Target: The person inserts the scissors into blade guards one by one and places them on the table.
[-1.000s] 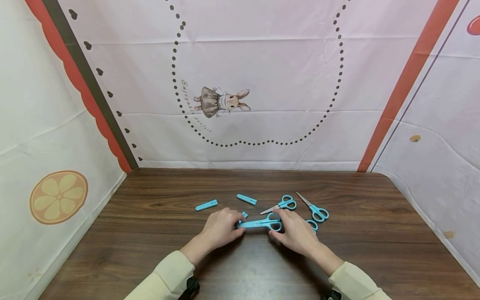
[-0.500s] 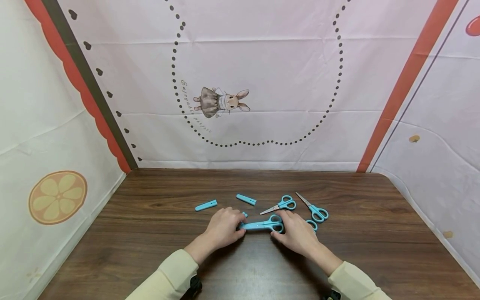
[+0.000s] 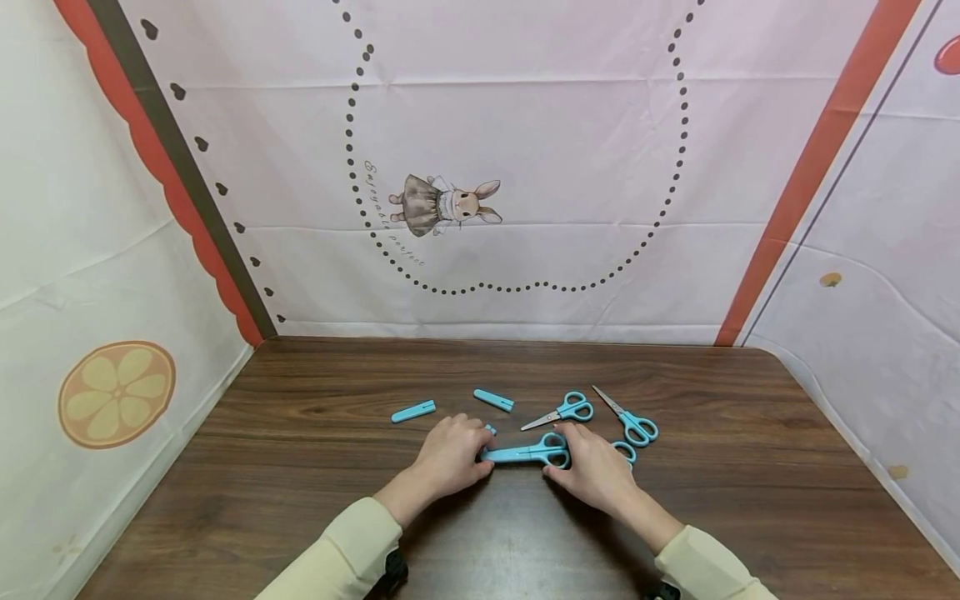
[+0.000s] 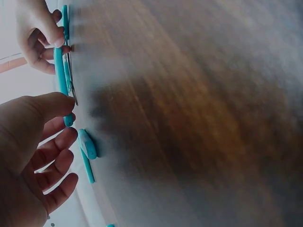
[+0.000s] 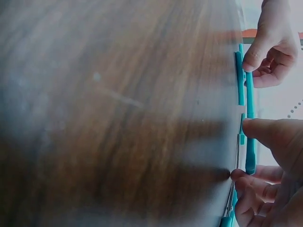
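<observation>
Covered light-blue scissors (image 3: 521,453) are held level between both hands, just above the table. My left hand (image 3: 450,457) pinches the tip of their blade cover between thumb and index finger; its other fingers curve loosely in the left wrist view. At the handle loops, my right hand (image 3: 598,468) grips with thumb and fingers. A loose blade cover (image 3: 491,429) is mostly hidden behind the left hand. Bare-bladed scissors (image 3: 570,407) lie beyond the right hand, and more scissors (image 3: 634,425) lie farther right. Handle loops (image 3: 625,451) of another pair show past the right hand.
Two loose light-blue blade covers, one at left (image 3: 413,412) and one at centre (image 3: 493,400), lie toward the back of the brown wooden table (image 3: 337,375). A printed cloth (image 3: 525,167) hangs along the table's back edge and both sides.
Both hands and the covered scissors have shifted slightly to the right. The left hand now hides more of the loose blade cover behind it. The grips look the same.
</observation>
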### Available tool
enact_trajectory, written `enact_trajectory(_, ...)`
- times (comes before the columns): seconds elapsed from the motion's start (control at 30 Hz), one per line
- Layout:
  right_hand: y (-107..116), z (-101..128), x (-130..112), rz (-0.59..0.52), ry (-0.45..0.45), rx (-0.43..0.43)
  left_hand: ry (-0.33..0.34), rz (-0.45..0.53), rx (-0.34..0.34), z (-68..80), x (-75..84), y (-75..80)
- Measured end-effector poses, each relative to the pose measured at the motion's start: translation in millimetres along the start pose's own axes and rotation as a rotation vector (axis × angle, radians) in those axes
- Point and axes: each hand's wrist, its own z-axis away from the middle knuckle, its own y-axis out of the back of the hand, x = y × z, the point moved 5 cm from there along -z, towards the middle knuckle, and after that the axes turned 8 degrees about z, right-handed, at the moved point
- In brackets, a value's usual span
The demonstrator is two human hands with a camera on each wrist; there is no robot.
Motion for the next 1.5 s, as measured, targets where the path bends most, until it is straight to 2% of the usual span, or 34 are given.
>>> enact_trajectory(0.43,-2.4,-0.5,1.7,-0.017,-0.058,-0.046,0.028,-0.01,-0.042,-1.8,-0.3,-4.0)
enact_trajectory(0.67,-2.4,-0.4,0.2,0.01,-0.044,-0.045,0.032,-0.016,-0.06,-1.9,-1.0,-6.5)
enact_trajectory(1.07,-3.8,-1.1,0.2,0.077,-0.024,-0.049,0.026,-0.047,-0.053,-4.1,-0.2,-6.1)
enact_trajectory(1.5,-4.8,-1.0,0.1,0.122,0.003,-0.043,0.026,-0.035,-0.047,-4.1,-1.3,-6.3)
